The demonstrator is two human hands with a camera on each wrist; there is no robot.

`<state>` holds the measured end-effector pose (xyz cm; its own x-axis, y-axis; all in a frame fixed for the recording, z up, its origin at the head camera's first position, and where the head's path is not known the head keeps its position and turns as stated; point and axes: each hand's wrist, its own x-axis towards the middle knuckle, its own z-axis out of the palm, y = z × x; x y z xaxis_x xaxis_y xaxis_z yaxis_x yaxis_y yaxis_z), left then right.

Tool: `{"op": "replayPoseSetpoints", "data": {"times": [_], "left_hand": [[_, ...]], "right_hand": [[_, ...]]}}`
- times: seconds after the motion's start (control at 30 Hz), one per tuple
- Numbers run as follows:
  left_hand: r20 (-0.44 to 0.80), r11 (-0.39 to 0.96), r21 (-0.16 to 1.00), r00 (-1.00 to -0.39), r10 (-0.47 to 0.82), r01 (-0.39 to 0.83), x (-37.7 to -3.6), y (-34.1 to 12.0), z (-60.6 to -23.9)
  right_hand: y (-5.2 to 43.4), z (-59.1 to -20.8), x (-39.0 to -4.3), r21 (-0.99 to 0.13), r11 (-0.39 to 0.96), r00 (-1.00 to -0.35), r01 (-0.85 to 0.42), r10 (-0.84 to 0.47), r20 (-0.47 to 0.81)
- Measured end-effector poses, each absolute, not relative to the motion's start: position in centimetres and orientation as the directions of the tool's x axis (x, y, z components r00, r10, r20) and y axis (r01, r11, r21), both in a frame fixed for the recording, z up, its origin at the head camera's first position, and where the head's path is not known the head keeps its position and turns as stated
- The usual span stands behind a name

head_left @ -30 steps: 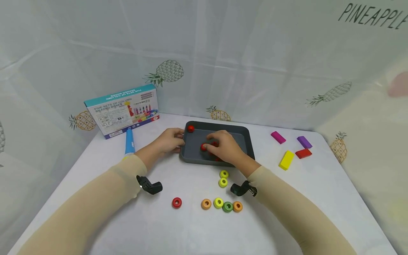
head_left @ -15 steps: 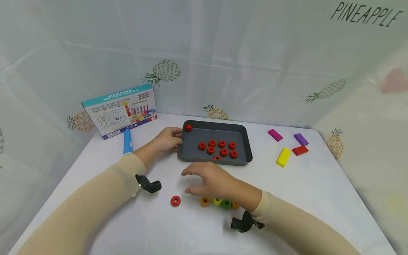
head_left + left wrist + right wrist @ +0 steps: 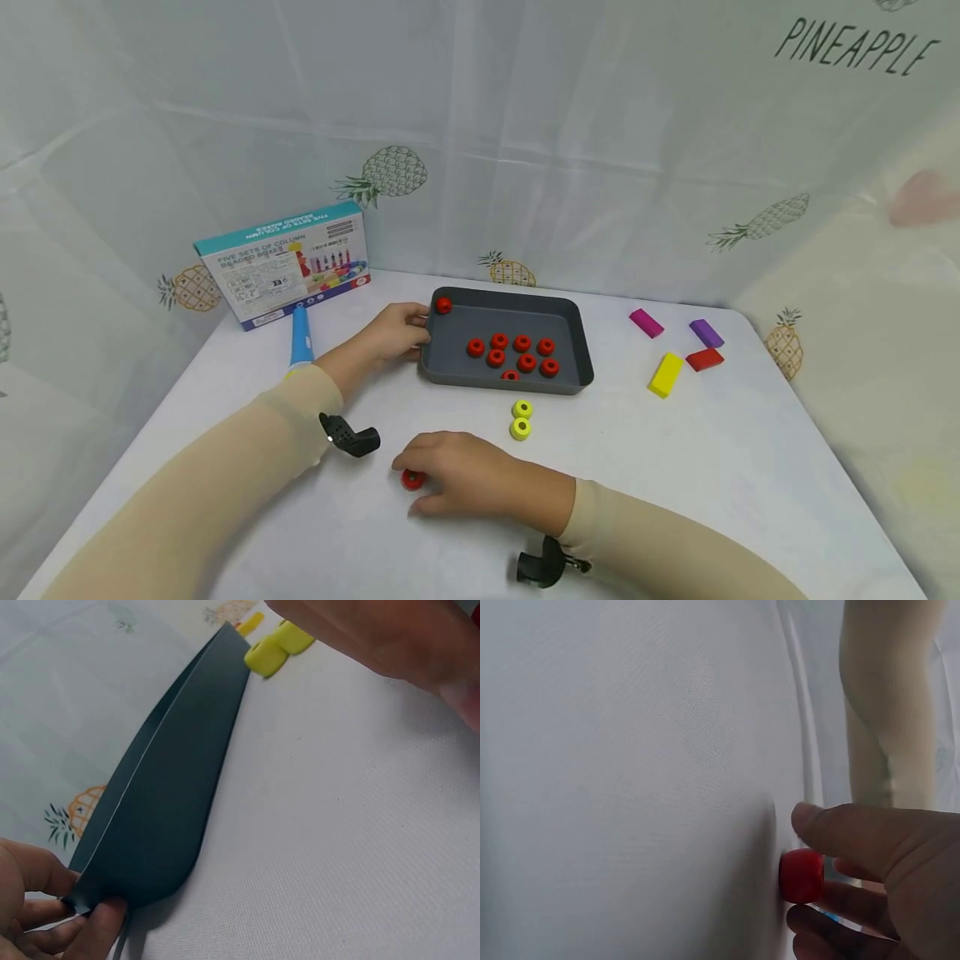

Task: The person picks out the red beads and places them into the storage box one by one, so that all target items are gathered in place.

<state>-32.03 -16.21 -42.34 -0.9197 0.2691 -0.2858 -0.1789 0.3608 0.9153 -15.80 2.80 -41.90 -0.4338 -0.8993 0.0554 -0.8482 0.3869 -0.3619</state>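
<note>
My left hand [image 3: 393,331] pinches the left edge of a dark grey tray [image 3: 510,310]. In the left wrist view, its thumb and fingers [image 3: 101,928] close on the tray's corner. Several red ring beads [image 3: 527,362] lie in the tray, one of them in the far left corner. Nearer the front, my right hand [image 3: 480,477] reaches around a single red bead [image 3: 412,480] on the table. From the right wrist, the thumb [image 3: 810,819] stands a little off the bead [image 3: 802,876], with fingers on its other side.
Two yellow beads [image 3: 521,418] sit between tray and right hand. To the right are yellow [image 3: 665,375], red [image 3: 704,359], purple [image 3: 707,333] and magenta [image 3: 647,322] blocks. A printed box [image 3: 285,265] leans at the back left, beside a blue tube-like object [image 3: 301,335].
My right hand has left the tray and come down and left to the lone red bead. It now covers the orange, green and yellow beads of the front row. The left hand stays on the tray.
</note>
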Motion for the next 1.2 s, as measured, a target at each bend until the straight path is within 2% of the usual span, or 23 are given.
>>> {"op": "replayPoseSetpoints", "data": {"times": [0.27,0.37,0.47,0.67,0.83,1.03,1.2], "left_hand": [[-0.299,0.371,0.909,-0.917,0.263,-0.190,-32.1,-16.4,-42.4],[-0.302,0.374,0.907,-0.917,0.262,-0.192,-32.1,-16.5,-42.5],[-0.302,0.373,0.907,-0.918,0.258,-0.194,-32.1,-16.6,-42.6],[-0.301,0.379,0.906,-0.917,0.260,-0.190,-31.8,-16.6,-42.6],[-0.315,0.370,0.906,-0.912,0.261,-0.208,-31.7,-16.6,-42.5],[-0.321,0.361,0.907,-0.912,0.257,-0.218,-31.9,-16.5,-42.4],[-0.316,0.340,0.915,-0.910,0.270,-0.217,-32.1,-16.3,-42.3]], "right_hand": [[2.4,-42.2,-15.7,-0.274,0.383,-0.417,-0.882,-0.906,0.076],[2.6,-42.1,-15.8,-0.272,0.384,-0.422,-0.882,-0.902,0.095],[3.1,-41.2,-16.3,-0.316,0.397,-0.450,-0.862,-0.885,0.115],[5.5,-37.8,-19.4,-0.423,0.465,-0.563,-0.777,-0.814,0.140],[8.1,-36.1,-23.6,-0.408,0.583,-0.688,-0.702,-0.703,0.179],[10.7,-36.6,-28.9,-0.413,0.728,-0.829,-0.547,-0.539,0.147],[12.4,-38.6,-32.3,-0.414,0.806,-0.902,-0.423,-0.420,0.103]]}}
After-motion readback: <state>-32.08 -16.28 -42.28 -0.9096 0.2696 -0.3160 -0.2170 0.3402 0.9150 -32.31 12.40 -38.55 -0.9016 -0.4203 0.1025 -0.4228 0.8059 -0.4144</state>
